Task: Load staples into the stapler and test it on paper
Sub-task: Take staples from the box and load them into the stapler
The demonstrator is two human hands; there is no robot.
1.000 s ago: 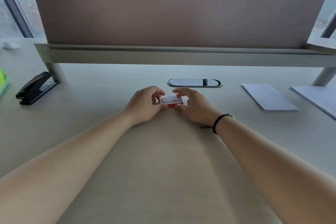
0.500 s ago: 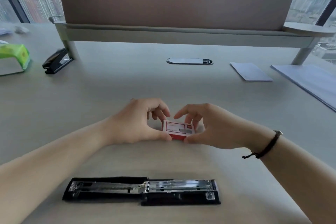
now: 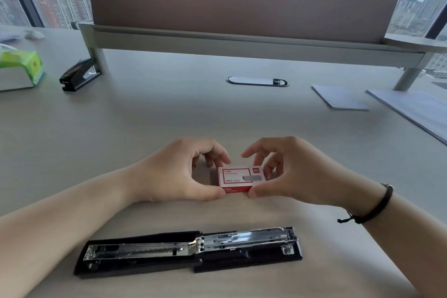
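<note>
- Both hands have hardly moved since half a second ago; they keep their grip on the staple box (image 3: pixel 238 179), so no staples are out yet.
- Left hand (image 3: pixel 180 172) pinches the box's left end, and right hand (image 3: pixel 287 170) pinches the right end (thumbs in front, fingers curled behind).
- That box is small red and white cardboard, resting on the smooth pale surface (image 3: pixel 169 116).
- Close by lies the stapler (image 3: pixel 188 250), black, folded out flat, its shiny metal track bare.
- Flat paper (image 3: pixel 339 97) waits far right.
</note>
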